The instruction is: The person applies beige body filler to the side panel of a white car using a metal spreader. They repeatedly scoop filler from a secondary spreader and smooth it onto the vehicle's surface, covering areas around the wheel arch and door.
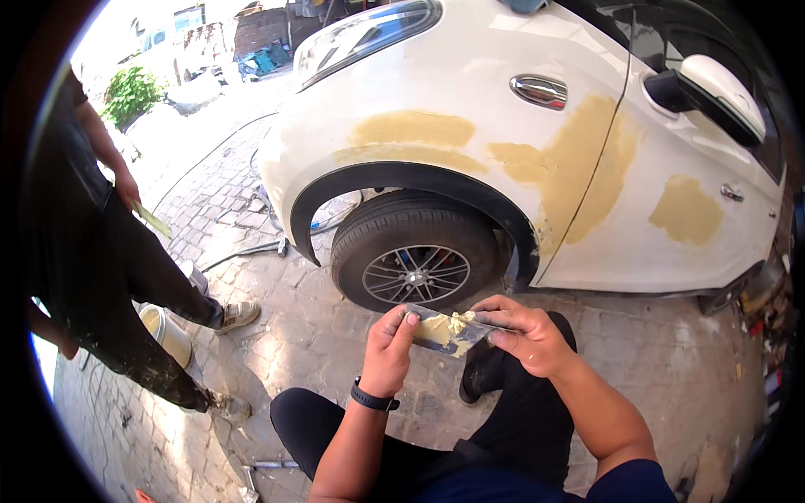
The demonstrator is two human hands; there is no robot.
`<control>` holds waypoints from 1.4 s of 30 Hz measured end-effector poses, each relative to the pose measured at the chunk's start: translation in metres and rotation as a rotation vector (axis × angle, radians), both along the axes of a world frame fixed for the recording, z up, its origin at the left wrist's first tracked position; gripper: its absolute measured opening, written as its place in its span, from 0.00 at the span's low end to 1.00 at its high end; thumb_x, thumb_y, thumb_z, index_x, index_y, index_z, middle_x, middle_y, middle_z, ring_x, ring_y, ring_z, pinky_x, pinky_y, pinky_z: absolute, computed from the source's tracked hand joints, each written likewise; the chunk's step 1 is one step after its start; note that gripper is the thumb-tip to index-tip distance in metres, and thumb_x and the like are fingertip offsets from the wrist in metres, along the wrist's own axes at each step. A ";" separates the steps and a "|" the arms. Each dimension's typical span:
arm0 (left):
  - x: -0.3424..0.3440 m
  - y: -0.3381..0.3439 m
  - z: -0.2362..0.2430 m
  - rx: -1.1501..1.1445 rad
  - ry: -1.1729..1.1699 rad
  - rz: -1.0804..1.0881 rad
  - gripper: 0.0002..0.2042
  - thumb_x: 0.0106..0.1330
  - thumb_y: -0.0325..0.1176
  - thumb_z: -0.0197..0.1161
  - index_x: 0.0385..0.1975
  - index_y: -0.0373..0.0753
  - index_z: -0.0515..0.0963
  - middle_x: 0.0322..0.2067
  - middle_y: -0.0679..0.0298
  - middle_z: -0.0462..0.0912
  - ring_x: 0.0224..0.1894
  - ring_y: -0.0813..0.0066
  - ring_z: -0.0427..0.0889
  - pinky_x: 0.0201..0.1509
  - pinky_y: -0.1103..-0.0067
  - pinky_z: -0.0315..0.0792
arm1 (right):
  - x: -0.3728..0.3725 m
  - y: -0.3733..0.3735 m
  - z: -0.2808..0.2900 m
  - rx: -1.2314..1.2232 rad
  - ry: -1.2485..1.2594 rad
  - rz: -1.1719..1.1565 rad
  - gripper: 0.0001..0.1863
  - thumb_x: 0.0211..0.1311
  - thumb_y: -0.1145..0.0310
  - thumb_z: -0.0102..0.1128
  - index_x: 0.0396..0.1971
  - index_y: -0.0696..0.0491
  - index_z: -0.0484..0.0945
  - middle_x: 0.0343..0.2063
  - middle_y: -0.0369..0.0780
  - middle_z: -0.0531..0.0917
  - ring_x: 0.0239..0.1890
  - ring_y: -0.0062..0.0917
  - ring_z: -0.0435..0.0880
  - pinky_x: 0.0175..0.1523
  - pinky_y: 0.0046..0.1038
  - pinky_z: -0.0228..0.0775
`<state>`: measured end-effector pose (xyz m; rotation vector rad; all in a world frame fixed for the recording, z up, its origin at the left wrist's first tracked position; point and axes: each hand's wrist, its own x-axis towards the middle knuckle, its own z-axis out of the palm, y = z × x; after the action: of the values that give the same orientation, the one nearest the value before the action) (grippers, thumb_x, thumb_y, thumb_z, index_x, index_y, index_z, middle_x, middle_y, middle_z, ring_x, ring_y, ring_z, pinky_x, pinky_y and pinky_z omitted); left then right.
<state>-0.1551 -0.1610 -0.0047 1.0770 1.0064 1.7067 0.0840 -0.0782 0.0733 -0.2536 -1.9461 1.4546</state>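
Note:
My left hand [390, 344] grips the left end of a flat spreader [434, 335] smeared with pale yellow putty [457, 325]. My right hand [524, 335] pinches a thin flat piece at the other end, close to the putty; whether it is a second spreader I cannot tell. Both hands are held low in front of the white car's wheel [416, 277]. Patches of tan filler [579, 168] cover parts of the car's front fender [495, 67] and door [688, 260].
At left a person in dark clothes [101, 251] stands holding a pale flat piece [155, 218], beside white buckets [172, 344]. Hoses [243, 256] and a metal tool [272, 464] lie on the pavers [226, 436]. A side mirror [708, 92] juts from the car; clutter [771, 310] sits at far right.

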 end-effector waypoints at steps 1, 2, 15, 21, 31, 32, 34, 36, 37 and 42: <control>0.002 -0.001 0.000 0.031 -0.098 -0.006 0.12 0.82 0.34 0.56 0.52 0.32 0.81 0.45 0.68 0.85 0.48 0.81 0.79 0.56 0.79 0.72 | 0.008 0.000 -0.001 0.083 -0.048 -0.026 0.17 0.75 0.76 0.59 0.60 0.62 0.81 0.57 0.43 0.81 0.57 0.29 0.81 0.63 0.30 0.71; 0.008 0.000 0.005 0.058 -0.203 -0.017 0.13 0.82 0.33 0.55 0.53 0.31 0.81 0.47 0.67 0.85 0.49 0.80 0.80 0.57 0.78 0.72 | 0.018 0.000 -0.005 0.164 -0.103 -0.060 0.17 0.74 0.75 0.60 0.59 0.62 0.81 0.55 0.44 0.82 0.56 0.30 0.82 0.62 0.30 0.72; 0.107 -0.028 -0.018 -0.474 -0.735 -0.081 0.14 0.81 0.39 0.51 0.55 0.40 0.78 0.44 0.64 0.87 0.40 0.72 0.84 0.39 0.76 0.75 | 0.015 0.010 -0.055 -0.309 0.486 -0.271 0.10 0.67 0.72 0.53 0.46 0.55 0.72 0.37 0.31 0.74 0.41 0.11 0.70 0.47 0.21 0.65; 0.118 -0.028 -0.008 -0.478 -0.579 -0.010 0.18 0.81 0.39 0.51 0.62 0.38 0.76 0.52 0.64 0.86 0.45 0.72 0.85 0.42 0.76 0.74 | 0.044 0.021 -0.103 -0.178 0.212 -0.201 0.12 0.66 0.71 0.56 0.46 0.58 0.74 0.36 0.33 0.79 0.40 0.14 0.74 0.47 0.22 0.69; 0.073 0.027 0.025 -0.223 -0.470 0.137 0.14 0.81 0.38 0.50 0.55 0.39 0.77 0.46 0.65 0.87 0.43 0.73 0.85 0.43 0.74 0.76 | 0.040 0.115 -0.051 -0.068 0.367 -0.697 0.13 0.75 0.72 0.58 0.53 0.60 0.81 0.42 0.38 0.83 0.43 0.23 0.82 0.50 0.27 0.73; 0.063 0.033 0.017 -0.197 -0.301 0.150 0.14 0.81 0.38 0.50 0.56 0.39 0.77 0.46 0.65 0.87 0.43 0.73 0.85 0.43 0.74 0.77 | 0.044 0.126 -0.027 0.185 0.292 -0.817 0.13 0.75 0.73 0.58 0.54 0.60 0.82 0.44 0.41 0.84 0.44 0.29 0.83 0.51 0.29 0.74; 0.049 0.041 -0.004 -0.177 -0.154 0.182 0.14 0.81 0.38 0.51 0.56 0.38 0.77 0.46 0.65 0.87 0.43 0.73 0.85 0.43 0.75 0.77 | 0.041 0.148 0.018 0.532 0.150 -1.017 0.14 0.72 0.74 0.58 0.54 0.59 0.84 0.46 0.42 0.84 0.46 0.37 0.84 0.52 0.33 0.76; 0.041 0.048 -0.027 -0.182 -0.200 0.208 0.15 0.81 0.39 0.52 0.56 0.38 0.78 0.45 0.65 0.86 0.43 0.74 0.85 0.43 0.76 0.77 | 0.029 0.170 0.049 0.756 0.046 -1.203 0.14 0.71 0.74 0.59 0.53 0.56 0.86 0.47 0.41 0.85 0.48 0.40 0.85 0.52 0.37 0.78; 0.042 0.050 -0.032 -0.202 -0.226 0.253 0.15 0.81 0.39 0.51 0.55 0.37 0.78 0.45 0.64 0.87 0.42 0.74 0.85 0.41 0.76 0.77 | 0.022 0.181 0.062 0.885 0.012 -1.294 0.14 0.70 0.74 0.60 0.52 0.55 0.86 0.47 0.40 0.86 0.48 0.40 0.85 0.52 0.38 0.79; 0.042 0.055 -0.045 -0.244 -0.275 0.293 0.16 0.83 0.41 0.51 0.52 0.34 0.79 0.43 0.63 0.86 0.40 0.75 0.84 0.39 0.77 0.77 | -0.012 0.210 0.078 1.037 -0.121 -1.482 0.15 0.67 0.73 0.61 0.52 0.53 0.87 0.45 0.38 0.88 0.48 0.38 0.85 0.51 0.38 0.80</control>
<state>-0.1133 -0.1064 -0.0496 0.5403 1.1978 1.8441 0.0723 0.1321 0.1514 -0.9770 -1.5655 -0.5098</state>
